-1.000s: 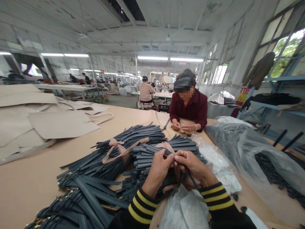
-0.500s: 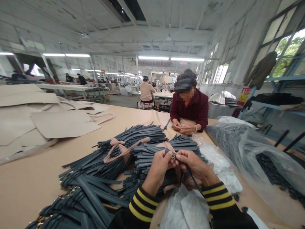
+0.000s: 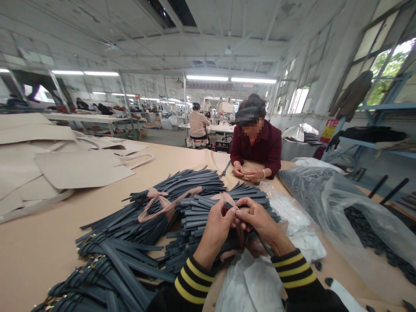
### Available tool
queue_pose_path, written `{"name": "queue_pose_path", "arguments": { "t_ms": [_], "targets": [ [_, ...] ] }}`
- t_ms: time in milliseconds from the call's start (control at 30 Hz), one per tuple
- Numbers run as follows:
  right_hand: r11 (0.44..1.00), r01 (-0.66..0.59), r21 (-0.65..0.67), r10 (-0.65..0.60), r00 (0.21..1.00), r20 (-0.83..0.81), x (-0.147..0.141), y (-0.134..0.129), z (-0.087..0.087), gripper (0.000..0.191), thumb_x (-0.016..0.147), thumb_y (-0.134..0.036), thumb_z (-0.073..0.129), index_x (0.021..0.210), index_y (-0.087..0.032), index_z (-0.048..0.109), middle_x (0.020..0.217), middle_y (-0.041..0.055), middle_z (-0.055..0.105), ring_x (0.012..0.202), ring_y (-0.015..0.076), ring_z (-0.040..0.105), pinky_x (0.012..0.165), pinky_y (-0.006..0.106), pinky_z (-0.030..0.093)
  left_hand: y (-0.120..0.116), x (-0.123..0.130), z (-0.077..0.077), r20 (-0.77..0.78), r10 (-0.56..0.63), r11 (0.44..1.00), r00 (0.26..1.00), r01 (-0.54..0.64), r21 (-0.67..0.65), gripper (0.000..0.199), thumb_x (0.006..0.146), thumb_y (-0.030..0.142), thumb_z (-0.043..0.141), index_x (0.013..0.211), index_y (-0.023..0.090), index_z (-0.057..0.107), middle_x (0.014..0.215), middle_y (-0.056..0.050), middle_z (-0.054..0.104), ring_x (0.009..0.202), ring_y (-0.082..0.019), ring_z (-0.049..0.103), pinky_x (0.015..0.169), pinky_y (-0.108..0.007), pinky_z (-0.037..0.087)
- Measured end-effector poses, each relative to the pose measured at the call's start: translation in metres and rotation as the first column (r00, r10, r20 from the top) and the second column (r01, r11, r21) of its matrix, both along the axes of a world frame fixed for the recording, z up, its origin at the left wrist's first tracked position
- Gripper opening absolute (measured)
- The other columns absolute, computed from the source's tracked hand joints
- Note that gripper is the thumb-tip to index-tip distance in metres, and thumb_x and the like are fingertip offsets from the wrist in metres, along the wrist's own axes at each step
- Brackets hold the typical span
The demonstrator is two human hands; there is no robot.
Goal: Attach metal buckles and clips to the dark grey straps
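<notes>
My left hand (image 3: 217,226) and my right hand (image 3: 261,220) meet above a tied bundle of dark strips, thumbs and fingers pinched together. Between them is a dark blue-grey strap (image 3: 262,243); its tail hangs below my right palm. The fingers mostly hide whatever small fitting is at the pinch. Under and behind my hands lies the bundle of dark strips (image 3: 197,216), wrapped with a pinkish cloth tie. To its left rests a second tied bundle (image 3: 191,184). Straps with gold-coloured buckles (image 3: 97,277) are heaped at the lower left.
Cream sheet pieces (image 3: 84,169) cover the table's left side. A clear plastic bag (image 3: 328,203) with small black pieces lies to the right, and white plastic (image 3: 250,281) lies between my forearms. Across the table (image 3: 175,156) a person in dark red (image 3: 256,151) leans on their forearms.
The gold-coloured metal fitting that showed between my fingertips is now mostly covered. My right hand has turned and its fingers have risen over the pinch. The view has shifted slightly.
</notes>
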State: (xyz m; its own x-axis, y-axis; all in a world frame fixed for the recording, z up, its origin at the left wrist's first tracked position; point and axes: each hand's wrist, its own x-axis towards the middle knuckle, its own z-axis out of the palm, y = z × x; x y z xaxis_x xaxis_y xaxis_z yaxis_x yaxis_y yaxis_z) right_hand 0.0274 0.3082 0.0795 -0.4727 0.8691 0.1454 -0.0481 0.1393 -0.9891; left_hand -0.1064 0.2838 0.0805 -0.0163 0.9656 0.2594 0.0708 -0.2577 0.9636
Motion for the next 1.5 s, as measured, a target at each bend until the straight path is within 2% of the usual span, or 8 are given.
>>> {"name": "queue_pose_path", "arguments": {
  "t_ms": [67, 200, 467, 700, 900, 1000, 1200, 1500],
  "targets": [
    [0.999, 0.017, 0.045, -0.018, 0.999, 0.027, -0.001, 0.000, 0.000, 0.026, 0.075, -0.036, 0.057, 0.090, -0.018, 0.046, 0.058, -0.0043, 0.056, 0.043, 0.0060, 0.048, 0.035, 0.013, 0.030, 0.000, -0.001, 0.001, 0.049, -0.040, 0.998, 0.998, 0.042, -0.037, 0.018, 0.072, 0.033, 0.050, 0.073, 0.015, 0.048, 0.057, 0.003, 0.049, 0.049, -0.010, 0.048, 0.046, -0.021, 0.041],
    [0.998, -0.011, 0.068, 0.005, 0.996, 0.092, 0.000, 0.001, 0.001, 0.024, 0.075, -0.038, 0.055, 0.084, -0.017, 0.047, 0.056, -0.0045, 0.055, 0.042, 0.0064, 0.049, 0.035, 0.014, 0.032, 0.001, -0.001, -0.001, 0.050, -0.028, 0.996, 0.998, 0.032, -0.079, 0.016, 0.074, 0.031, 0.048, 0.074, 0.015, 0.045, 0.058, 0.002, 0.050, 0.050, -0.010, 0.051, 0.048, -0.022, 0.044],
    [0.998, -0.049, -0.047, 0.054, 0.993, 0.107, 0.007, -0.001, 0.006, 0.024, 0.074, -0.039, 0.056, 0.079, -0.017, 0.047, 0.060, -0.0026, 0.058, 0.046, 0.0072, 0.051, 0.040, 0.016, 0.034, 0.004, 0.002, -0.011, 0.019, 0.019, 0.998, 1.000, -0.018, -0.052, 0.018, 0.078, 0.033, 0.042, 0.073, 0.016, 0.042, 0.057, 0.002, 0.050, 0.051, -0.011, 0.052, 0.051, -0.025, 0.047],
    [0.995, -0.012, -0.103, 0.020, 0.997, 0.076, 0.006, -0.004, 0.007, 0.025, 0.074, -0.039, 0.057, 0.082, -0.017, 0.049, 0.065, -0.0018, 0.060, 0.051, 0.0071, 0.052, 0.048, 0.018, 0.039, 0.000, 0.002, -0.003, 0.051, 0.003, 0.998, 0.999, 0.000, -0.061, 0.017, 0.074, 0.032, 0.050, 0.074, 0.015, 0.045, 0.060, 0.002, 0.051, 0.051, -0.010, 0.052, 0.048, -0.022, 0.046],
    [0.997, 0.047, -0.062, -0.037, 0.987, 0.159, 0.005, -0.006, 0.014, 0.025, 0.072, -0.041, 0.058, 0.078, -0.017, 0.050, 0.065, -0.0021, 0.060, 0.052, 0.0084, 0.054, 0.049, 0.019, 0.041, 0.000, 0.003, -0.001, 0.244, -0.071, 0.984, 0.967, 0.108, -0.144, 0.023, 0.072, 0.035, 0.055, 0.076, 0.014, 0.046, 0.061, 0.003, 0.050, 0.052, -0.008, 0.051, 0.052, -0.023, 0.048],
    [0.994, 0.072, -0.083, -0.058, 0.986, 0.155, 0.006, -0.007, 0.015, 0.024, 0.072, -0.039, 0.058, 0.078, -0.018, 0.050, 0.063, -0.0033, 0.059, 0.051, 0.0080, 0.054, 0.049, 0.019, 0.041, -0.002, 0.003, 0.000, 0.345, -0.123, 0.968, 0.930, 0.190, -0.166, 0.024, 0.073, 0.036, 0.054, 0.075, 0.013, 0.047, 0.061, 0.002, 0.049, 0.053, -0.007, 0.051, 0.055, -0.023, 0.049],
    [0.993, 0.064, -0.099, -0.053, 0.993, 0.110, 0.010, -0.007, 0.014, 0.021, 0.071, -0.036, 0.058, 0.078, -0.017, 0.050, 0.065, -0.0028, 0.059, 0.052, 0.0083, 0.053, 0.050, 0.020, 0.041, -0.005, 0.002, 0.002, 0.443, -0.197, 0.943, 0.875, 0.292, -0.157, 0.020, 0.071, 0.028, 0.059, 0.073, 0.012, 0.048, 0.062, 0.002, 0.049, 0.056, -0.006, 0.050, 0.057, -0.020, 0.048],
    [0.994, 0.103, 0.046, -0.110, 0.975, 0.194, 0.006, -0.009, 0.013, 0.010, 0.073, -0.026, 0.053, 0.078, -0.018, 0.051, 0.064, -0.0042, 0.056, 0.054, 0.0086, 0.052, 0.051, 0.019, 0.039, -0.005, 0.002, 0.001, 0.573, -0.147, 0.912, 0.806, 0.335, -0.238, 0.012, 0.072, 0.014, 0.058, 0.072, 0.012, 0.046, 0.060, 0.003, 0.048, 0.052, -0.004, 0.049, 0.057, -0.020, 0.050]
  ]
}}
